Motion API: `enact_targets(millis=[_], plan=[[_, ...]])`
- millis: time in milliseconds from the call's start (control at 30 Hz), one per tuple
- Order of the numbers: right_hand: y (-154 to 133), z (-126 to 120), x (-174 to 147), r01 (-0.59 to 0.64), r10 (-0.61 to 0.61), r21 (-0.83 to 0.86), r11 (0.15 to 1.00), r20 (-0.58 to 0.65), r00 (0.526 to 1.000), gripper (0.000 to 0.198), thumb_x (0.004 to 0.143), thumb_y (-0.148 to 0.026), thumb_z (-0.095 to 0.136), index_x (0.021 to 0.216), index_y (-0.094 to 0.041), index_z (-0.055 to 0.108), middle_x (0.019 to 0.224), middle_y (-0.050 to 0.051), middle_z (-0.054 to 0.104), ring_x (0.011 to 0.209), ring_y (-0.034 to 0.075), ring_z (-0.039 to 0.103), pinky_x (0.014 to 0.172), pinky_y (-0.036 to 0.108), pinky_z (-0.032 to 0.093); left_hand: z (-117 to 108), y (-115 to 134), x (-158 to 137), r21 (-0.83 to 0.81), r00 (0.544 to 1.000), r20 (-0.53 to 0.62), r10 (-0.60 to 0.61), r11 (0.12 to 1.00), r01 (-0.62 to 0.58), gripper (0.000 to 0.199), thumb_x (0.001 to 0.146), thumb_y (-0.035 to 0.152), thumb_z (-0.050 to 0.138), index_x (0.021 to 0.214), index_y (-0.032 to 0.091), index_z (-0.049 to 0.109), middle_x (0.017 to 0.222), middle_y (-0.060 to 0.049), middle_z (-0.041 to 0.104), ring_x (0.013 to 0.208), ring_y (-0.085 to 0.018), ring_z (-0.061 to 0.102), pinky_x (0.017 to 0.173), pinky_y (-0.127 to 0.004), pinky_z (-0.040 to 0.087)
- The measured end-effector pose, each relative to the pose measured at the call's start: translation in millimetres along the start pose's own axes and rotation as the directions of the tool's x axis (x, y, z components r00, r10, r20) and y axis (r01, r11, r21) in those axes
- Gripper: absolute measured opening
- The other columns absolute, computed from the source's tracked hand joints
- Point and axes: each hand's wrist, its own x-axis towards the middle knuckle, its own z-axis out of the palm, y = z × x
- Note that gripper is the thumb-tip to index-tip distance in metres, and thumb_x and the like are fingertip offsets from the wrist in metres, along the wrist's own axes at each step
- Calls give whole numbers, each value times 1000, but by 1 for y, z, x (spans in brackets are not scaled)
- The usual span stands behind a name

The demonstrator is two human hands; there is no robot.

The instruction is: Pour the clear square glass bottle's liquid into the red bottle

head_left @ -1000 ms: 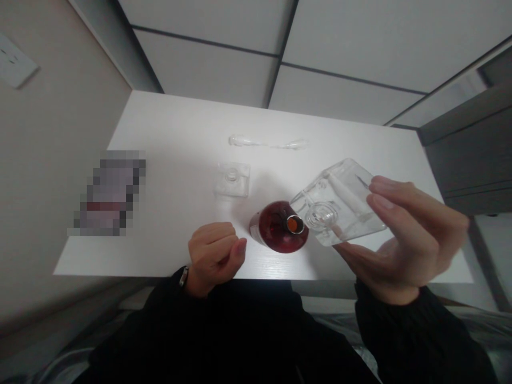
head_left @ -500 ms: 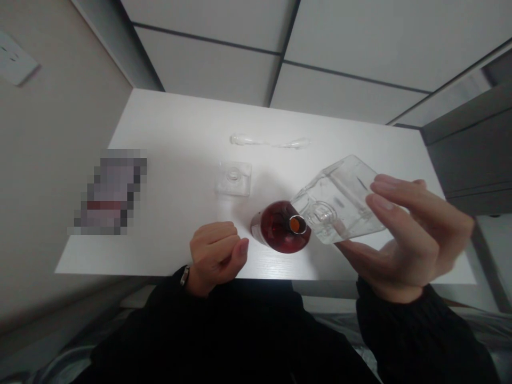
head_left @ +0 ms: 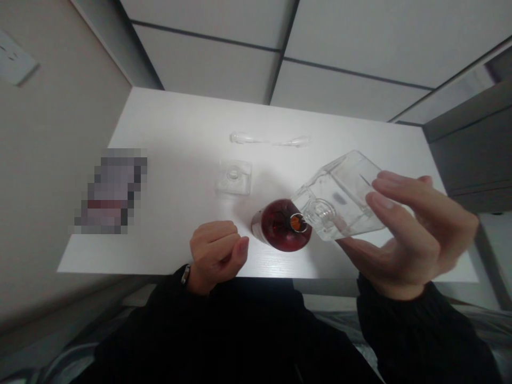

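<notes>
My right hand [head_left: 408, 234] holds a clear square glass bottle [head_left: 340, 197], tipped on its side with its neck pointing down and left. The neck sits right over the open mouth of a round dark red bottle [head_left: 278, 226] that stands upright near the front edge of the white table [head_left: 172, 128]. My left hand [head_left: 216, 253] rests as a loose fist on the table's front edge, just left of the red bottle, and holds nothing.
A clear square glass stopper [head_left: 234, 177] lies on the table behind the red bottle. Further back lies a thin clear dropper or pipette [head_left: 270, 141]. A blurred-out flat object [head_left: 110, 191] sits at the table's left edge. A beige wall with an outlet [head_left: 14, 58] stands to the left.
The clear bottle has tipped a little further, its base rising and its neck settling closer over the red bottle's mouth. My left hand has stayed in place.
</notes>
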Motion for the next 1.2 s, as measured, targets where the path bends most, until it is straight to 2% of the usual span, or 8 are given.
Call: enact_targets(millis=[400, 667, 867, 1067, 1200], plan=[[-2, -1, -1, -21, 22, -38, 999, 13, 1000, 68, 93, -31, 78, 155, -36, 52, 130, 3, 69, 118, 27, 71, 113, 47, 56, -2, -1, -3, 4, 1000, 8, -17, 1000, 17, 46, 94, 5, 57, 65, 22, 26, 56, 7, 24, 47, -8, 22, 50, -35, 12], [-2, -4, -1, -9, 10, -9, 1000, 27, 1000, 67, 93, -26, 77, 156, -32, 52, 134, 5, 67, 122, 27, 69, 115, 49, 54, -1, -2, -4, -3, 999, 8, -34, 999, 34, 47, 94, 5, 58, 65, 22, 26, 56, 7, 24, 48, -8, 22, 50, -35, 11], [0, -4, -2, -14, 15, -65, 998, 19, 1000, 68, 93, -30, 77, 155, -37, 51, 132, 1, 68, 120, 26, 70, 112, 47, 57, -2, 0, -4, 4, 999, 17, -51, 999, 51, 45, 94, 4, 56, 65, 21, 26, 57, 8, 24, 48, -9, 23, 51, -35, 11], [1, -4, 1, 28, -27, -79, 996, 17, 999, 61, 98, -33, 71, 156, -34, 50, 132, 3, 67, 118, 26, 70, 109, 50, 58, -2, 0, -4, 8, 998, 21, -53, 999, 53, 45, 94, 4, 56, 65, 21, 26, 58, 8, 25, 48, -8, 22, 50, -34, 11], [0, -4, 2, 19, -18, -62, 998, 22, 1000, 65, 96, -29, 74, 156, -36, 50, 134, 2, 66, 121, 25, 69, 112, 49, 56, -1, -1, -5, 10, 998, 20, -61, 998, 61, 45, 93, 4, 57, 64, 21, 27, 56, 8, 25, 47, -8, 23, 50, -34, 12]])
